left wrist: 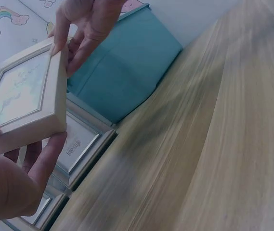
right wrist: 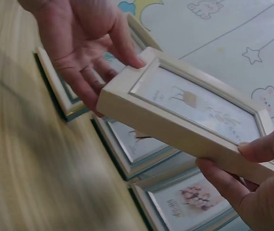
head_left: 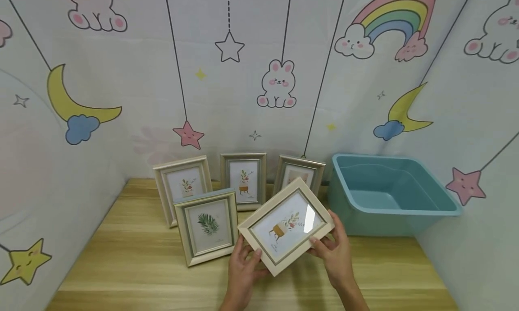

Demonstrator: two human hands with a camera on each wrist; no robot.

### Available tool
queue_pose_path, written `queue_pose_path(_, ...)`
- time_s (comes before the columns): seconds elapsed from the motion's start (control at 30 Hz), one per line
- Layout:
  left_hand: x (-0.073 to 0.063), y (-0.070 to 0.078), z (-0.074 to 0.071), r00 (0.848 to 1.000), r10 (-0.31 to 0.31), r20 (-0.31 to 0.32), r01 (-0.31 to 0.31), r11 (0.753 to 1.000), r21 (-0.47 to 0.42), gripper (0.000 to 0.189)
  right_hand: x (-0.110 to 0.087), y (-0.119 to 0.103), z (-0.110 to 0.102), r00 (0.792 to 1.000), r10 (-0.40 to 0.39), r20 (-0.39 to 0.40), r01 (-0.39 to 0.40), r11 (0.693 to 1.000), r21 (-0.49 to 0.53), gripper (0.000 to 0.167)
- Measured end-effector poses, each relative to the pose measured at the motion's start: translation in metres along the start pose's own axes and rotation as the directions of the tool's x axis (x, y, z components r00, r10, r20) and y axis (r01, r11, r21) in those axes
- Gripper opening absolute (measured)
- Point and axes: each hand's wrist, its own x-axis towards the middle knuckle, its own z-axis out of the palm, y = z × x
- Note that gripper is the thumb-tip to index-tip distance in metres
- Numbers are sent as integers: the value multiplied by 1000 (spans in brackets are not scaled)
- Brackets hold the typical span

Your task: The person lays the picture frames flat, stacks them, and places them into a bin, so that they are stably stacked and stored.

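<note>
Wood grain covers the table (head_left: 121, 275), which runs from the near edge back to the cloth. Above its near middle, the left hand (head_left: 242, 270) is partly curled, thumb on the front border of the held frame (head_left: 287, 225) and fingers beneath, at its near left end. The right hand (head_left: 338, 259) pinches the same frame at its right corner, thumb on the front and fingers under the side. The frame is off the table, tilted, its picture facing the person. Gripping opposite ends probably shares the weight and steadies it; thumbs kept to the border seem meant to spare the glass, which carries a bright glare.

Just left and slightly farther, the leaf frame (head_left: 208, 225) stands turned a little to the right, perhaps so that its picture faces the person. It hides part of the left frame (head_left: 184, 180) behind; whether they touch, I cannot tell.

At the far right stands the blue tub (head_left: 389, 223), likely set aside to leave the middle for handling. Farther back, the left, middle (head_left: 243, 180) and right frames (head_left: 300, 169) stand near the cloth (head_left: 227, 121), leaning slightly back, presumably for stability; their supports are hidden. The held frame covers part of the right one.
</note>
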Motion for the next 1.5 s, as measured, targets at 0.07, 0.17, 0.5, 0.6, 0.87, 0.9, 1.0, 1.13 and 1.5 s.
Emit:
queue_pose_path(0.07, -1, 1, -4, 1000, 10, 0, -10, 1000, 16, 81, -4, 4, 2, 1000, 8, -20, -8, 1000, -3, 81)
queue_pose_path(0.17, -2, 5, -10, 1000, 27, 12, -28, 997, 72, 79, -8, 8, 0, 996, 37, -79, -42, 998, -56, 72)
queue_pose_path(0.5, -2, 28, -27, 984, 100, 144, -138, 950, 280, 74, -8, 10, -11, 969, 3, -247, -82, 947, -310, 30)
queue_pose_path(0.6, -1, 30, -28, 983, 104, 153, -145, 948, 284, 74, -9, 13, -11, 969, -6, -247, -72, 949, -307, 30)
queue_pose_path(0.87, -3, 34, -35, 981, 143, 131, -185, 897, 402, 71, -11, 14, -10, 990, 50, -133, -102, 899, -426, 43)
queue_pose_path(0.9, -3, 34, -36, 978, 162, 135, -205, 881, 427, 69, -11, 14, -11, 992, 66, -108, -107, 891, -442, 47)
queue_pose_path(1.0, -4, 36, -36, 964, 219, 150, -264, 839, 476, 64, -10, 10, -11, 992, 124, -27, -123, 891, -437, 54)
queue_pose_path(1.13, -6, 37, -37, 941, 286, 183, -340, 801, 492, 60, -7, 5, -13, 972, 231, 49, -196, 905, -377, 50)
queue_pose_path(1.5, -10, 39, -42, 886, 385, 257, -462, 692, 555, 55, -2, 0, -24, 881, 434, 188, -349, 865, -360, 54)
